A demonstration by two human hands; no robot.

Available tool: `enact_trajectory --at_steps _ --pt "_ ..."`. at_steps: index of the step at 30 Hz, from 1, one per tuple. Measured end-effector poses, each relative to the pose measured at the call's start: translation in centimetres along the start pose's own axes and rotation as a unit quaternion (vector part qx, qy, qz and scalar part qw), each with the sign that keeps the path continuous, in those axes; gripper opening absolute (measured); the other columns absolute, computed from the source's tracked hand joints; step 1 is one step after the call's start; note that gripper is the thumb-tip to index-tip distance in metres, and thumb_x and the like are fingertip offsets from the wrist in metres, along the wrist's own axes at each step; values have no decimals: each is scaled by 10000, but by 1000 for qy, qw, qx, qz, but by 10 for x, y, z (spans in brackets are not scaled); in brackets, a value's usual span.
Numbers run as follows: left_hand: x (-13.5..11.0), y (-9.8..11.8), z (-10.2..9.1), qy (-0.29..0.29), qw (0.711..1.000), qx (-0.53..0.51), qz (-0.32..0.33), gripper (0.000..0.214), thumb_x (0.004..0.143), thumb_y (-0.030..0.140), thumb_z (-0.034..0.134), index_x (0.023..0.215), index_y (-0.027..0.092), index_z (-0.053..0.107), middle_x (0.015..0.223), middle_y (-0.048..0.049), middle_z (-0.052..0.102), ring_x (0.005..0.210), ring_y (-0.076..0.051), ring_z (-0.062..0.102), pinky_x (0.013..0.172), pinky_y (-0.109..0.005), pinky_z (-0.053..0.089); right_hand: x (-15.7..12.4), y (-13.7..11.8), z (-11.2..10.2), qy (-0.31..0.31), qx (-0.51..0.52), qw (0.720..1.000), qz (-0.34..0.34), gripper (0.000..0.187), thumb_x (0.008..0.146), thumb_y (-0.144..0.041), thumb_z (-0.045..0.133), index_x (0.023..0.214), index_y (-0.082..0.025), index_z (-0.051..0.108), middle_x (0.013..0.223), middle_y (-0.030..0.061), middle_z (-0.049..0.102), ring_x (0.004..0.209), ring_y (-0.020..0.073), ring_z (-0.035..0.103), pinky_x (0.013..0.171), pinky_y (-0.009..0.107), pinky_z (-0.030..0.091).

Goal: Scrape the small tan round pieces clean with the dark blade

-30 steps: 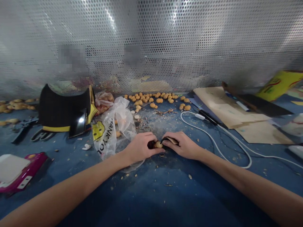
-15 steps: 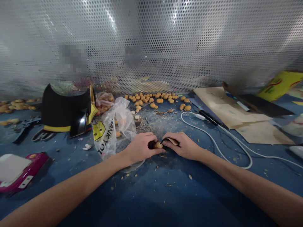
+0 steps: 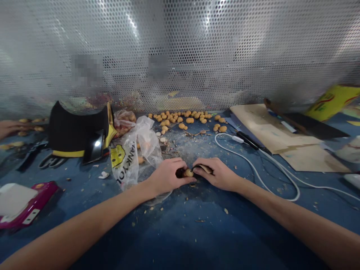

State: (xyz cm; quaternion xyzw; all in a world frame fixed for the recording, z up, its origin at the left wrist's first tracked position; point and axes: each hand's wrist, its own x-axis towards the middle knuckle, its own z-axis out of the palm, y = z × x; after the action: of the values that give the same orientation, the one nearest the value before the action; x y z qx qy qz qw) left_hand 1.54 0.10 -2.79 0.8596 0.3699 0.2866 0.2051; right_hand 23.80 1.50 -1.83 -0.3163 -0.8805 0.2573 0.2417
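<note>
My left hand (image 3: 167, 176) and my right hand (image 3: 218, 173) meet low over the blue work table (image 3: 180, 232). Between my left fingertips sits a small tan nut (image 3: 188, 173), with a dark object partly hidden behind it. My right fingers grip a small dark-and-tan implement (image 3: 205, 168), its exact kind too small to tell, and it touches or nearly touches the nut. Beyond my hands lies a loose pile of similar tan nuts (image 3: 182, 119). Debris and shell bits are scattered around my hands.
A crumpled plastic bag (image 3: 135, 150) lies left of my hands. Further left are a black-and-yellow object (image 3: 75, 131), scissors (image 3: 52, 161), a pink box (image 3: 30, 204) and a co-worker's hand (image 3: 8, 127). A white cable (image 3: 253, 168) and cardboard (image 3: 270, 129) lie right, below a perforated metal screen (image 3: 180, 48).
A co-worker's hand has come in at the left edge, over the nuts there. My own hands and the nut have barely moved.
</note>
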Motion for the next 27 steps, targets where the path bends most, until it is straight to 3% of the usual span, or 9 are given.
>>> enact_trajectory --at_steps 27 --pt "0 -1 0 -11 1000 -3 -7 410 808 577 652 766 175 580 748 9 543 696 -140 525 646 -270 393 -1 -1 1 12 -15 1000 -5 192 966 -317 509 972 -194 656 775 9 666 638 108 553 627 229 406"
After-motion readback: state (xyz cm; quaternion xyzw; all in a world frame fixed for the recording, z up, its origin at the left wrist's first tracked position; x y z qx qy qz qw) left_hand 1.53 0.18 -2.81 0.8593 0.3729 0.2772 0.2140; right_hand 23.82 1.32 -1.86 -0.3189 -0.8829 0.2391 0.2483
